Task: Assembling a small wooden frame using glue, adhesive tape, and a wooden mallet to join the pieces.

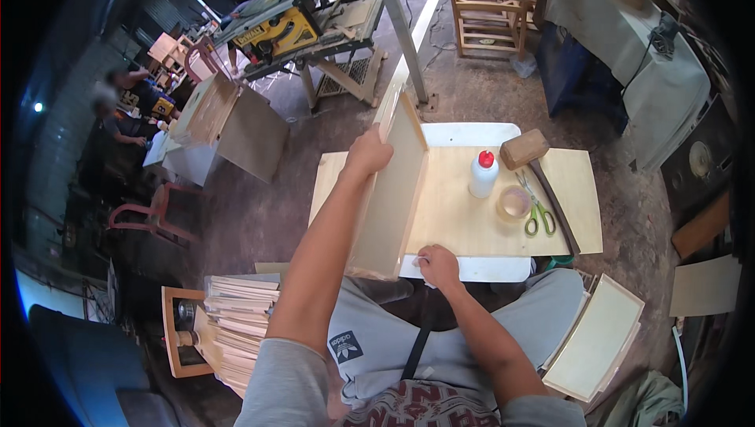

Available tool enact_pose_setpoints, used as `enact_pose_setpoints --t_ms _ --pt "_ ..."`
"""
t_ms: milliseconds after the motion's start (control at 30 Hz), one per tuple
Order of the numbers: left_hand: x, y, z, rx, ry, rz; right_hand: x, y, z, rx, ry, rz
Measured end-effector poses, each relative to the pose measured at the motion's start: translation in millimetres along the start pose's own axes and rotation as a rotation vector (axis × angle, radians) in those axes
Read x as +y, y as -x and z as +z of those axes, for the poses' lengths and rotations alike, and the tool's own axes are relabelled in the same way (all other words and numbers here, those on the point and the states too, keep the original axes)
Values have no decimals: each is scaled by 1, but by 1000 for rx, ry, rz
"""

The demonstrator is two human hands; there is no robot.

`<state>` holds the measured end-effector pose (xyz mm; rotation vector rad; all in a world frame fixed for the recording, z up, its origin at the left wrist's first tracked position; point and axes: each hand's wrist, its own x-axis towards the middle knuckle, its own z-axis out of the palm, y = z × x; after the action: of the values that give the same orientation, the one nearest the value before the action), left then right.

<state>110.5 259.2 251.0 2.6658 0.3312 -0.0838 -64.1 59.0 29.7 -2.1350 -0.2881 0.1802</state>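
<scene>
A shallow, pale wooden tray-like panel (397, 179) stands on its edge across a light plywood board (503, 215). My left hand (368, 153) is closed over the panel's upper edge. Beside its near lower corner, my right hand (440, 266) is closed on a small crumpled white cloth or tissue (419, 262). On the plywood to the right are a white squeeze bottle with a red cap (483, 175), a roll of clear tape (513, 204), green-handled scissors (538, 211) and a mallet with a wooden head (524, 149). Beneath the plywood, a white table top (472, 134) shows.
Wooden strips (236, 325) are stacked at my lower left. Another shallow panel (594, 340) leans by my right leg. A yellow table saw (279, 31), a metal post (401, 34) and wooden chairs (487, 14) stand beyond. Other people (130, 108) sit far left near a pink chair (157, 211).
</scene>
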Motion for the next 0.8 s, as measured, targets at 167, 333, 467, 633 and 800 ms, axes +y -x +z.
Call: enact_pose_setpoints --t_ms 167,333,467,633,800 --pt "10 25 -51 229 157 181 22 0 -31 106 -76 91" --pt "-19 76 -73 388 627 237 8 -8 -47 267 -239 121" --pt "-62 124 -13 611 790 269 1 -5 -40 275 -231 92" --pt "-79 167 71 876 978 228 15 -5 -35 279 -189 89" --pt "-90 199 111 882 1108 180 22 -6 -24 244 -149 76"
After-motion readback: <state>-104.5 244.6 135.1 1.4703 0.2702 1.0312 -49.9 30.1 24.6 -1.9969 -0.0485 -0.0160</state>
